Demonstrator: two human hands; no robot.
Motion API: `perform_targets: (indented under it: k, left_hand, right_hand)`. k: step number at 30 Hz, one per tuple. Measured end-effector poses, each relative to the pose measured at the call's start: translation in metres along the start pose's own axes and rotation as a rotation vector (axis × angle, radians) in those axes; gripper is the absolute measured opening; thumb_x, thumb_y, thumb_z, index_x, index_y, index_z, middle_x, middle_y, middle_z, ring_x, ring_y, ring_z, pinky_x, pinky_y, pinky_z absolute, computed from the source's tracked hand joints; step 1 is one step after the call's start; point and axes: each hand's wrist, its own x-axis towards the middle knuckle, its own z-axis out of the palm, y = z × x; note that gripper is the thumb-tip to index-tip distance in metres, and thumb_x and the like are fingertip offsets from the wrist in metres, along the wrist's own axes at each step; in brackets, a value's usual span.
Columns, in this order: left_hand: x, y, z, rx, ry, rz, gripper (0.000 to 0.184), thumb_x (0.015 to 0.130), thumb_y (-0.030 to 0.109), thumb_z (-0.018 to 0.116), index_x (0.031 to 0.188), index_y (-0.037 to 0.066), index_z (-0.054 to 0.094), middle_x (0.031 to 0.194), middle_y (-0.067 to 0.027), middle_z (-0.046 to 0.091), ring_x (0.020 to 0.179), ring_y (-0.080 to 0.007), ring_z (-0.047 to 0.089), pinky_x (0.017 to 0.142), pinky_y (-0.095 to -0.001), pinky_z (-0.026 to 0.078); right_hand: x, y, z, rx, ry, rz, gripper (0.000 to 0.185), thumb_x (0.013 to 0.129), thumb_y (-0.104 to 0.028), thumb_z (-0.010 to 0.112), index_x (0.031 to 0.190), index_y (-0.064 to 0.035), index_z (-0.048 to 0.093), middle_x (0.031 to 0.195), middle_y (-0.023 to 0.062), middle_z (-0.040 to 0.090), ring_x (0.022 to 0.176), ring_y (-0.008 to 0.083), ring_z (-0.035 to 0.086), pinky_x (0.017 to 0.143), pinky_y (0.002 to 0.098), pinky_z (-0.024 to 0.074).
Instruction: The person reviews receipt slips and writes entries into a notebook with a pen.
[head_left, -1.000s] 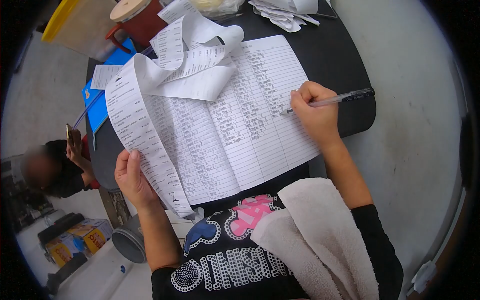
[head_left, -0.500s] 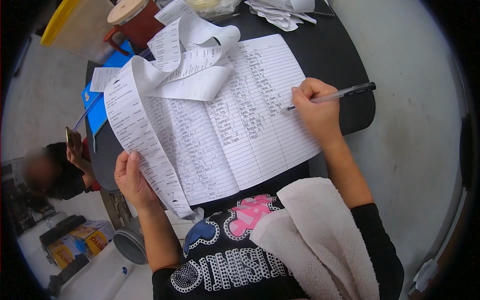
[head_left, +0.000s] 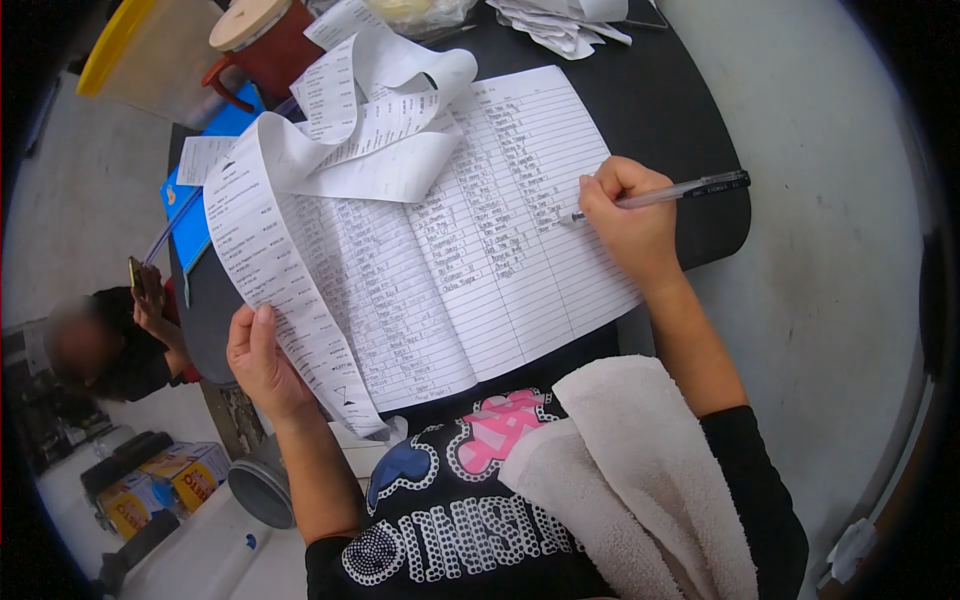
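My left hand (head_left: 268, 362) pinches the edge of a long printed receipt (head_left: 265, 250) between thumb and fingers. The strip curls in loops over the upper left of an open ruled notebook (head_left: 520, 330). Handwritten columns cover the left page and much of the right one. In my right hand (head_left: 632, 215) is a pen (head_left: 690, 188) with a clear barrel and black cap end. Its tip is at the lower end of the right page's last written column, and the side of the hand rests on the paper.
A black table (head_left: 660, 120) carries a red mug (head_left: 265, 45), a blue folder (head_left: 190, 230), a yellow-rimmed container (head_left: 150, 60) and a stack of papers (head_left: 565, 25). A towel (head_left: 640, 460) hangs over my shirt. Another person (head_left: 130, 340) at left holds a phone. A grey bin (head_left: 262, 485) stands below.
The pen's back end has shifted down slightly, and its barrel has rolled a little in my right hand. My left hand keeps its hold on the receipt.
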Motion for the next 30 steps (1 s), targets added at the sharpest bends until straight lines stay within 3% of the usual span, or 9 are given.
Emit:
perform_targets:
  k: [27,30]
  left_hand:
    - [-0.0001,0.0,0.0,0.027,-0.002,0.001,0.014,0.085,0.005,0.051,0.094,-0.005,0.056,0.091,-0.0151,0.063,0.08,-0.0159,0.061,0.076,-0.0261,0.048]
    - [-0.0003,-0.0005,0.0011,0.029,0.007,0.001,0.014,0.085,0.005,0.051,0.094,-0.005,0.056,0.091,-0.015,0.063,0.08,-0.0159,0.061,0.076,-0.0261,0.048]
  right_hand:
    - [-0.0012,0.0016,-0.0003,-0.019,0.019,-0.008,0.028,0.072,-0.001,0.059,0.053,-0.0033,0.038,0.049,0.0012,0.037,0.047,0.0072,0.032,0.043,0.0261,0.0271]
    - [0.001,0.0056,-0.0029,0.124,0.044,0.024,0.028,0.072,-0.002,0.059,0.054,-0.0031,0.039,0.048,0.0009,0.037,0.047,0.0069,0.032,0.043,0.026,0.0273]
